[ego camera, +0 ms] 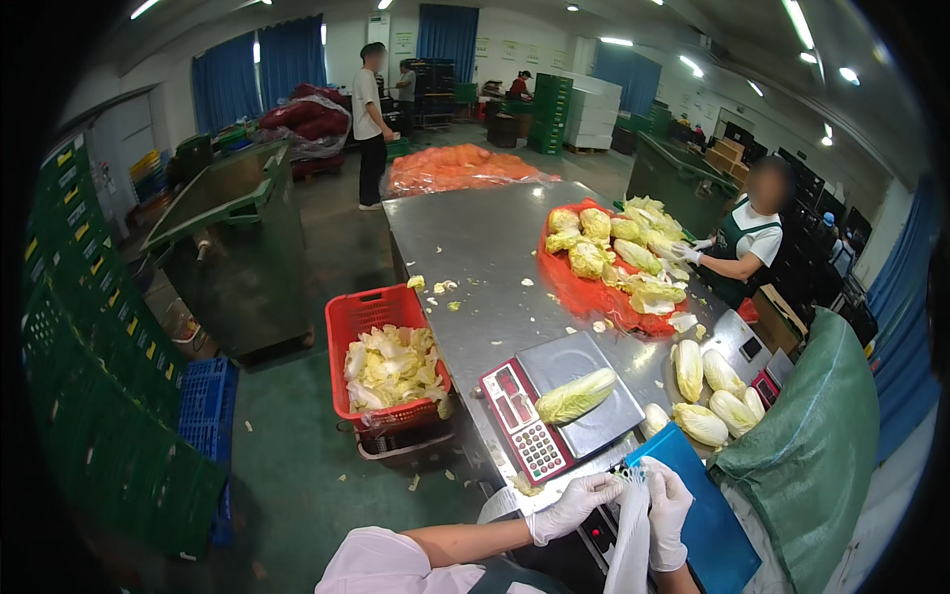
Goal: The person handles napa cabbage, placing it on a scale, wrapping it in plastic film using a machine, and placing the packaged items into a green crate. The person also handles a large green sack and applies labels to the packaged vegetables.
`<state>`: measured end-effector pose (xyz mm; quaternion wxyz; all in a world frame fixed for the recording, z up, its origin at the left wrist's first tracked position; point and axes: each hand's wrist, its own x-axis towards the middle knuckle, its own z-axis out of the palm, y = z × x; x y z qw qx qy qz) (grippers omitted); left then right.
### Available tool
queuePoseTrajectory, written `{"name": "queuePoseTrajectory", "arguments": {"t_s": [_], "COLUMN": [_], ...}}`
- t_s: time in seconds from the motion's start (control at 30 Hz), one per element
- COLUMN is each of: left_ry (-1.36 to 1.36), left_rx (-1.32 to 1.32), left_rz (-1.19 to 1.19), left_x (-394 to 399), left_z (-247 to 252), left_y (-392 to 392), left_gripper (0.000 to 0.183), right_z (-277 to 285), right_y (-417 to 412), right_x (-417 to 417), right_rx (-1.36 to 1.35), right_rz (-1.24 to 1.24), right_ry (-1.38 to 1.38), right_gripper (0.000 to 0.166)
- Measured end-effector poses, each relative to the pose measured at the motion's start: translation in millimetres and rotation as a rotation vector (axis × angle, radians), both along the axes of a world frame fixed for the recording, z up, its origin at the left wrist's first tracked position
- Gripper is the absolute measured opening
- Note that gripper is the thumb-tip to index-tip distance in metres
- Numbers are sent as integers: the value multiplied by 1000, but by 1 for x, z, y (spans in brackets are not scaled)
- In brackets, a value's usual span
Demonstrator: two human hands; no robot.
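Observation:
My left hand (pixel 577 506), in a white glove, pinches one edge of a white mesh net sleeve (pixel 629 531). On the other side of that sleeve, my gloved right hand (pixel 668 505) grips its gathered top; the rest hangs down between my hands. Just beyond them a napa cabbage (pixel 577 396) lies across the steel plate of a red and white digital scale (pixel 542 423). A blue flat panel (pixel 698 497) lies beside and partly behind my right hand. Several more napa cabbages (pixel 698 423) are grouped to the right of the scale.
A red crate (pixel 334 349) of cabbage leaves stands left of the steel table (pixel 475 260). Across the table, a co-worker (pixel 749 230) handles cabbages on a red net (pixel 564 286). A green woven sack (pixel 824 453) bulges at right. Green crates (pixel 111 356) are stacked at far left.

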<state>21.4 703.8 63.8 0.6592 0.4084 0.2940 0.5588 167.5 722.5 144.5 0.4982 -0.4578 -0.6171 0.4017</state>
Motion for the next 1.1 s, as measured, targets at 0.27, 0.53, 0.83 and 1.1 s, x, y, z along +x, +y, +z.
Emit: {"name": "queuePoseTrajectory", "arguments": {"t_s": [0.27, 0.53, 0.83, 1.1], "left_ry": [-160, -378, -572, -660], "left_rx": [2, -109, -162, -237], "left_rz": [13, -3, -85, -50], "left_x": [0, -6, -15, -29], "left_z": [-6, 4, 1, 19], "left_y": [6, 9, 19, 23], "left_gripper": [20, 21, 20, 19], "right_z": [-22, -22, 24, 1], "right_y": [9, 9, -4, 5], "right_x": [14, 22, 12, 40], "right_rx": [-120, -301, -547, -772], "right_rz": [32, 44, 255, 514], "right_ry": [-6, -67, 66, -38], "right_gripper": [20, 18, 21, 26]}}
